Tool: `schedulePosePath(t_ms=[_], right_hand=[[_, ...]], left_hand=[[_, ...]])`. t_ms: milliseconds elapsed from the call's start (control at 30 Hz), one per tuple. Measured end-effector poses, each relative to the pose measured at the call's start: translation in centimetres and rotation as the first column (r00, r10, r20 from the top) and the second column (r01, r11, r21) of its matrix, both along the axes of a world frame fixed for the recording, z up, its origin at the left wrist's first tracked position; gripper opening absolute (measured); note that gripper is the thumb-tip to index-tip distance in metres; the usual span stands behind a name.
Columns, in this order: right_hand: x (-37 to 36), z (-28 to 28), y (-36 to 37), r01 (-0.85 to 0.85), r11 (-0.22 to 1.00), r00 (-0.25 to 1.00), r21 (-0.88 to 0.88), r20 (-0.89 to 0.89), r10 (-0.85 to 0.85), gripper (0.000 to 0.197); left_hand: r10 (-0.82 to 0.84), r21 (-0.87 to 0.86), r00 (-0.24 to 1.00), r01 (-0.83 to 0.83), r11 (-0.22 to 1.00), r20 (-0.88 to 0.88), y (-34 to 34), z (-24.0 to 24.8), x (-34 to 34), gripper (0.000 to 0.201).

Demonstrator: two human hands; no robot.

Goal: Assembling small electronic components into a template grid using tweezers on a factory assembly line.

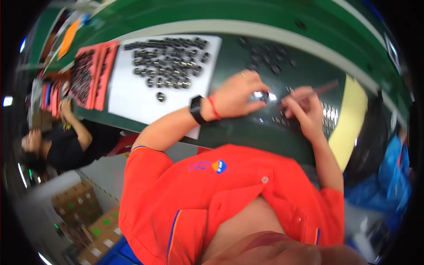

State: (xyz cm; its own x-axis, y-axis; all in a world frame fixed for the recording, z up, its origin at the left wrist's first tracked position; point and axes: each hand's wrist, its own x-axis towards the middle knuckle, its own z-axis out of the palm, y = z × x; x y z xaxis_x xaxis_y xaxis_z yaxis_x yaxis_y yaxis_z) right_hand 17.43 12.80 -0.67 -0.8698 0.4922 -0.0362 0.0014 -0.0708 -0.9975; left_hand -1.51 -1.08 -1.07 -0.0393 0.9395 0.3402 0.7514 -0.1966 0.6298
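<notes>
My left hand [240, 95], with a black wristband and a red string at the wrist, has its thumb and fingers around a small shiny black cylindrical part [263, 95] just over the dark green tabletop. Opposite it, my right hand [305, 108] is closed around a slim reddish-brown stick-like tool [327, 87], pointing toward that part; blur hides its exact kind. Small silvery pins [329, 117] lie in rows beside my right hand, with more under it. Beyond my hands, several loose black parts [267, 56] are scattered on the tabletop.
A white sheet [123, 97] at the left bears many black cylindrical parts in rows. Past it stand red trays [99, 84] of small dark pieces. Yellow paper [353, 119] lies at the right, near a blue bag [386, 176]. Another person [66, 148] works at the far left.
</notes>
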Motion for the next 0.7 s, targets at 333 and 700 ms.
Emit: schedulePosePath(t_ms=[333,700], right_hand=[[0.2,0.1,0.4,-0.048,0.999,0.999,-0.005,0.019,0.048,0.016],[0.5,0.0,0.6,-0.11,0.993,0.992,0.029,0.058,0.109,0.013]], left_hand=[[0.067,-0.102,0.997,-0.062,0.993,0.046,0.0,0.6,1.0,0.028],[0.104,-0.102,0.995,-0.105,0.989,-0.016,0.2,0.3,2.9,0.026]])
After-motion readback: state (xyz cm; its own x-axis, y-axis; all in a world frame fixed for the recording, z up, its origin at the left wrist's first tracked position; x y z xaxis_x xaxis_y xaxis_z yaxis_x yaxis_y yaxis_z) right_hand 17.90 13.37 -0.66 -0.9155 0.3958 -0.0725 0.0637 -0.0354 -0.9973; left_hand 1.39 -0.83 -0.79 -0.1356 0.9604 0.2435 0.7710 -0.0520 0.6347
